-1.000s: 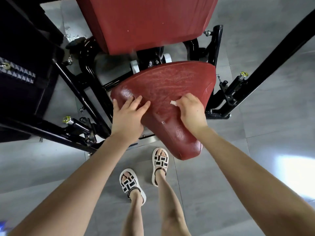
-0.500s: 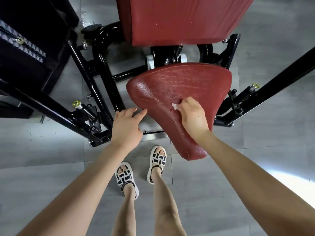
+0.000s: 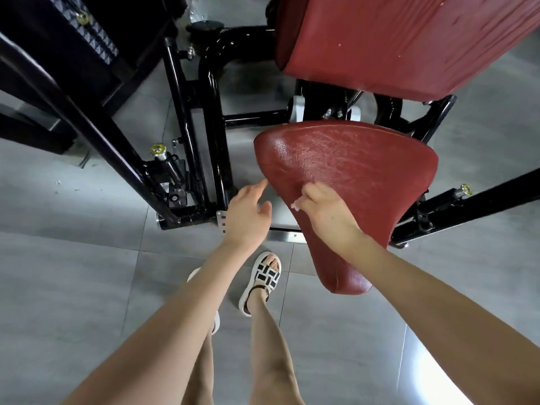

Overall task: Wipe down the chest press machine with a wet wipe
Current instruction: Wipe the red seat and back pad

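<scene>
Your right hand (image 3: 324, 213) is on the red seat pad (image 3: 365, 171) with its fingers curled over a wadded wet wipe (image 3: 296, 205). Only a small white bit of the wipe shows at the thumb side; the rest is hidden under the hand. The wipe sits at the seat pad's left edge, roughly midway between the wide back and the narrow front tip.

Your left hand (image 3: 248, 217) holds nothing, with fingers loose and spread. It's above the floor (image 3: 73, 287) just left of the seat pad. The index tip is right at the pad's edge; I can't tell whether it's touching.

The seat pad surface is glossy with fine cracks, and the sheen is strongest at the back left corner. The red back pad (image 3: 394, 39) is above and behind it, apart from the seat.

The black frame tubes (image 3: 216, 141) run down on the left to a base on the grey tile floor. There's a yellow-capped pin (image 3: 157, 149) on the left side and another one (image 3: 465, 189) on the right bar.

You're wearing black-and-white sandals; one (image 3: 264, 277) shows between your forearms, and the other is mostly hidden behind your left arm.
</scene>
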{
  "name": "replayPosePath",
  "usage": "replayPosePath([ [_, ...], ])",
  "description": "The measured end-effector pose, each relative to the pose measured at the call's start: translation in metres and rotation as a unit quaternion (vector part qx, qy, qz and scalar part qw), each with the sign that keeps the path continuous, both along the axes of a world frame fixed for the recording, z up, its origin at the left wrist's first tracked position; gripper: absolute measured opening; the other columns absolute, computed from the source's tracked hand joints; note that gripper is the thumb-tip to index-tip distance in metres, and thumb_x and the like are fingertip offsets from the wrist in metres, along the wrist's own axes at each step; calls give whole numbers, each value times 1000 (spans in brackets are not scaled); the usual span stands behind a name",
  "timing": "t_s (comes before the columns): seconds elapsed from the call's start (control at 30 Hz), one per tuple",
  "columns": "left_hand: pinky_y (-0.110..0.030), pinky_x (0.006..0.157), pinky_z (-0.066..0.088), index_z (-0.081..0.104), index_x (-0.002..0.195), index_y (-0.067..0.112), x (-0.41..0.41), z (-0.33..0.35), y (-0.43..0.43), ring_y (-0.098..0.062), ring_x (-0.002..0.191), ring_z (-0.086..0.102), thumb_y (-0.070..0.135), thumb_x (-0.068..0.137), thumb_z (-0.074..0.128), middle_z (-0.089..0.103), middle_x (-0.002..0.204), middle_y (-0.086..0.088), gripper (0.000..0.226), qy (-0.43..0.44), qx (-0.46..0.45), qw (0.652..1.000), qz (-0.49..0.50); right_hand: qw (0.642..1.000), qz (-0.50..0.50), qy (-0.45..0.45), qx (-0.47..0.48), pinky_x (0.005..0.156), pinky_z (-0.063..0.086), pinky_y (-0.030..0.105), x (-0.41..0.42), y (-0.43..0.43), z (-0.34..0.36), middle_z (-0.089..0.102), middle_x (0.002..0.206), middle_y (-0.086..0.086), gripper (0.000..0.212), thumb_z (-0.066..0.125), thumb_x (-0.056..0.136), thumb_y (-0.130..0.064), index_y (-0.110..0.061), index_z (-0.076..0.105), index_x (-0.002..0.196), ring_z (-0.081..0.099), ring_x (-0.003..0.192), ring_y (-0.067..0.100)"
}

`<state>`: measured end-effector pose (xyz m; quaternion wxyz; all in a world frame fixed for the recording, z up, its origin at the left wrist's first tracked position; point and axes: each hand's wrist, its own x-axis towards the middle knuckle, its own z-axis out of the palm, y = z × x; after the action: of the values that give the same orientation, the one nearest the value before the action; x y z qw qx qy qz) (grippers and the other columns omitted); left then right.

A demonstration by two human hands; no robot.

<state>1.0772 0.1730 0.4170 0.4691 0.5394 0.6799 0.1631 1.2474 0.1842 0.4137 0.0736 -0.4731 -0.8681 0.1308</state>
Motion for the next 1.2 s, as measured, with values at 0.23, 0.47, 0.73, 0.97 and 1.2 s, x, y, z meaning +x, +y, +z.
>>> replayPosePath([
  [0.23, -20, 93, 35, 50, 134, 19, 18, -8, -3, -17, 111, 53, 14, 94, 52, 53, 122, -1, 40, -137, -80, 973, 166, 992, 102, -78, -17, 65, 28, 27, 2, 1, 4, 50, 68, 7, 18, 76, 56, 5, -4, 60, 60, 39, 70, 21],
  [0.47, -33, 94, 45, 56, 124, 10, 7, -15, 0, -14, 97, 54, 8, 93, 51, 57, 123, -6, 31, -182, -91, 941, 271, 991, 90, -87, -39, 67, 28, 29, -10, 1, -9, 52, 69, 9, 27, 80, 46, 8, -4, 61, 61, 34, 74, 20],
  [0.73, -28, 97, 41, 60, 122, 16, 4, -12, -10, -18, 103, 55, 4, 92, 51, 57, 116, -7, 34, -139, -50, 970, 192, 993, 62, -88, -49, 61, 35, 29, 4, -12, 12, 53, 65, 7, 12, 68, 59, 4, -5, 62, 60, 50, 64, 24],
  [0.97, -27, 91, 39, 62, 120, 11, 14, -1, -18, -28, 99, 56, 0, 85, 54, 61, 109, -11, 38, -20, 116, 992, -38, 995, -93, 7, -29, 63, 45, 30, 42, -134, 17, 57, 84, 4, 26, 46, 76, 2, -4, 71, 77, 51, 70, 21],
  [1.2, -50, 85, 49, 67, 112, 10, 23, 4, 7, -37, 109, 54, -3, 69, 71, 60, 116, -16, 45, 107, 289, 878, -367, 964, -246, 101, -7, 68, 42, 31, 31, -78, 15, 58, 75, 10, 25, 49, 82, -7, -6, 73, 80, 55, 70, 26],
])
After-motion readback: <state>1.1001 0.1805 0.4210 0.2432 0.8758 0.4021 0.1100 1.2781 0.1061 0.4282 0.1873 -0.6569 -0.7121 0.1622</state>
